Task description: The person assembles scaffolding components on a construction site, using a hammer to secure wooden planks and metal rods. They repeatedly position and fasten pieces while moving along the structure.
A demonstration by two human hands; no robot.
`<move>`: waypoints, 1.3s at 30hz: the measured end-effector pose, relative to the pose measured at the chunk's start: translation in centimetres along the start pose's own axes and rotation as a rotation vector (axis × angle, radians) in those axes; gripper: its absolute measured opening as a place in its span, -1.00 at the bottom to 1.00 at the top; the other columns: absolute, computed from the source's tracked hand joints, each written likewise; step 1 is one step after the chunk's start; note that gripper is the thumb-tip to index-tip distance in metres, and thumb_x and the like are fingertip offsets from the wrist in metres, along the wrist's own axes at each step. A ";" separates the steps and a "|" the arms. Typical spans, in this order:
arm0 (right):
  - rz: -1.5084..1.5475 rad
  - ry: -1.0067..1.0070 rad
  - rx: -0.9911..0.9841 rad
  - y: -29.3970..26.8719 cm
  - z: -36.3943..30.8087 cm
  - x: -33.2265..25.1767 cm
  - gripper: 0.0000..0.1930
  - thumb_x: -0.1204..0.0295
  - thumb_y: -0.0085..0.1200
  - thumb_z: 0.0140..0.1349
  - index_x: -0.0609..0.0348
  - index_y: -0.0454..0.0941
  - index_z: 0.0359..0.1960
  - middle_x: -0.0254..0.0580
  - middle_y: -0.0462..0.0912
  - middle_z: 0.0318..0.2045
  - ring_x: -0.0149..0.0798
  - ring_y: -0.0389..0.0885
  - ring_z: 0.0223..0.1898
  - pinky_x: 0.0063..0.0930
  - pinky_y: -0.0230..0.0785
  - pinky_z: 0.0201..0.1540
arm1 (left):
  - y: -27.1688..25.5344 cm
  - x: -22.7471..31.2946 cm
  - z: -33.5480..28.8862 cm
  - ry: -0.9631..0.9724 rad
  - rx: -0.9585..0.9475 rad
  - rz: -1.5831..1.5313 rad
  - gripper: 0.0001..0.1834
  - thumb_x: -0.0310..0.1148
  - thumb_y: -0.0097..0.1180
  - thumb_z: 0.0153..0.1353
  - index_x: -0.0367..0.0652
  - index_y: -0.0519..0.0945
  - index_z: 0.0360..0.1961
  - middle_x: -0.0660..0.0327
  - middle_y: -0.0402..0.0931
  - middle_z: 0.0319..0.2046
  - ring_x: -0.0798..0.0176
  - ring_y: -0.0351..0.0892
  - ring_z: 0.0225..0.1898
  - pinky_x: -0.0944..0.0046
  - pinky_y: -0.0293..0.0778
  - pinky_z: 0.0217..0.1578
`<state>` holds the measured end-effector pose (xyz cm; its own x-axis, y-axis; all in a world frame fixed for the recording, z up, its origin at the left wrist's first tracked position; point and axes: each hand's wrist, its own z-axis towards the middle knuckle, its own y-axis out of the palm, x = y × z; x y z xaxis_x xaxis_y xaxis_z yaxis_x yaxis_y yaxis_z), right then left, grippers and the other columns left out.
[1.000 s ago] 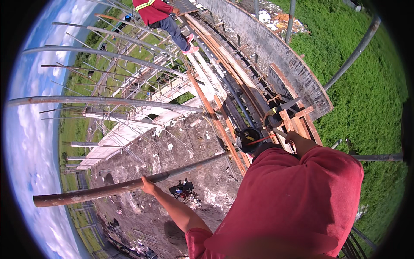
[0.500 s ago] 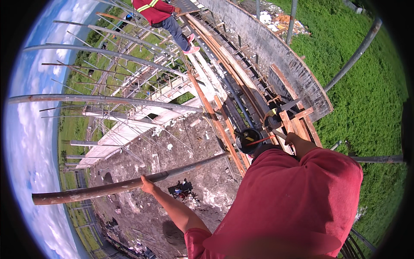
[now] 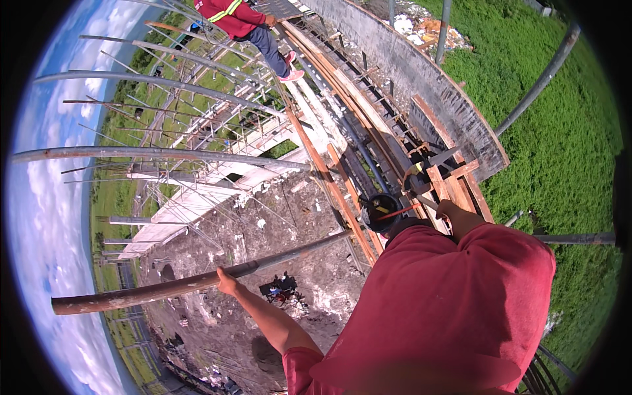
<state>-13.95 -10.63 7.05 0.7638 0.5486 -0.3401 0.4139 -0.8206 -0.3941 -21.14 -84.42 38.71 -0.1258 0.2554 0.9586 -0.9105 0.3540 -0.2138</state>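
Observation:
My left hand (image 3: 227,281) is wrapped round a rusty metal scaffold pipe (image 3: 141,294) that reaches out to the left. At the planks on the right, my right hand (image 3: 447,209) is closed on the pale handle of what looks like a hammer (image 3: 426,201); its dark head end is partly hard to make out. Just beyond it lies a handsaw (image 3: 442,157) with a yellowish and black grip. A black bucket (image 3: 372,217), with dark things and a red-orange bar in or across it, stands left of my right hand.
Long planks (image 3: 368,108) and pipes run along a narrow high walkway beside a curved concrete-like wall (image 3: 421,79). A co-worker (image 3: 243,26) in a red top stands farther along. Scaffold pipes (image 3: 164,155) jut out left, over a drop to a littered slab (image 3: 296,230).
The view has shifted very slightly. Both hands keep their grips in nearly the same places, and the co-worker's feet stay put.

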 end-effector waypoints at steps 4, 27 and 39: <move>0.047 0.032 0.007 0.0 -0.3 0.1 -0.74 0.56 0.43 -0.11 0.50 0.64 -0.43 -0.04 0.57 -0.71 -0.20 0.58 -0.72 -0.23 0.41 -0.68 | 0.0 -0.3 0.4 -0.022 0.022 0.058 -0.33 -0.11 0.40 0.05 -0.58 0.56 -0.05 -0.08 0.61 -0.16 0.03 0.62 -0.24 0.05 0.58 -0.19; -0.151 0.054 0.003 0.7 -0.3 -0.4 -0.71 0.40 0.44 -0.01 0.40 0.69 -0.37 -0.09 0.66 -0.66 -0.22 0.67 -0.65 -0.26 0.52 -0.54 | -0.1 0.6 -0.1 -0.062 -0.011 0.021 -0.32 -0.18 0.40 0.10 -0.62 0.51 0.01 -0.08 0.59 -0.07 0.05 0.62 -0.17 0.07 0.57 -0.10; -0.121 0.035 -0.022 0.5 0.0 -0.6 -0.66 0.40 0.44 -0.01 0.49 0.65 -0.35 -0.06 0.64 -0.67 -0.20 0.64 -0.69 -0.25 0.50 -0.59 | -0.2 -0.4 0.5 -0.054 0.003 0.014 -0.39 -0.19 0.38 0.13 -0.58 0.54 -0.02 -0.03 0.60 -0.14 0.10 0.62 -0.21 0.09 0.58 -0.15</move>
<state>-14.23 -11.34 7.03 0.7240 0.6386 -0.2609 0.5151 -0.7520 -0.4114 -21.11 -85.02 38.50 -0.1594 0.2115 0.9643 -0.9096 0.3483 -0.2267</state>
